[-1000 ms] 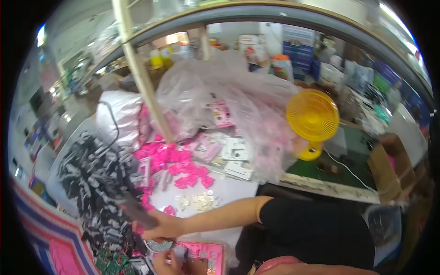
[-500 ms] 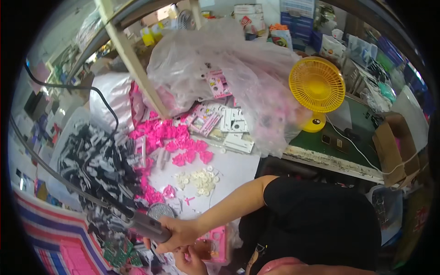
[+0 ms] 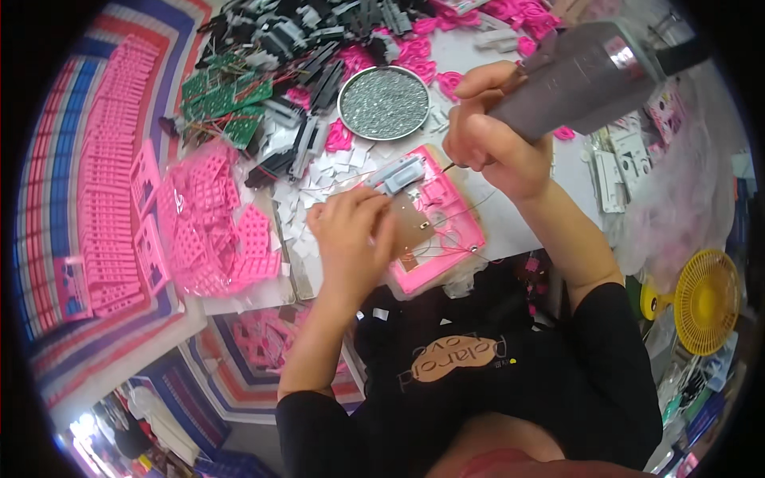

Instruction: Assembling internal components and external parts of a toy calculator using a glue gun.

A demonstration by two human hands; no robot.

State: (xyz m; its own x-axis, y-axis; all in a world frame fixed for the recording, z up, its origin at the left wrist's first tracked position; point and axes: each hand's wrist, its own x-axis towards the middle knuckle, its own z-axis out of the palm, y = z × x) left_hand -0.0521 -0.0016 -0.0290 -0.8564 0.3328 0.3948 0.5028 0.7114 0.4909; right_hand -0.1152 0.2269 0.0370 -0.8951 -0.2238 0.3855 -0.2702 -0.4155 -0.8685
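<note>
Left hand [image 3: 349, 239] arched over the open pink plastic case [image 3: 453, 201] on the white counter [image 3: 514, 225], fingers bent and hiding part of the brown board [image 3: 409, 232]; whether they pinch anything, one can't tell! The right hand [image 3: 504, 147] wraps around a chunky grey power screwdriver [image 3: 570, 86], its thin bit [image 3: 448, 167] by the case's upper edge, contact too small to make out. Above, a round dish [image 3: 339, 107] heaped with glinting metal pieces [image 3: 384, 102], tangled black parts [image 3: 323, 68] crowding beside it; off left, a crinkly bag [image 3: 194, 253] of pink grids [image 3: 255, 237]
</note>
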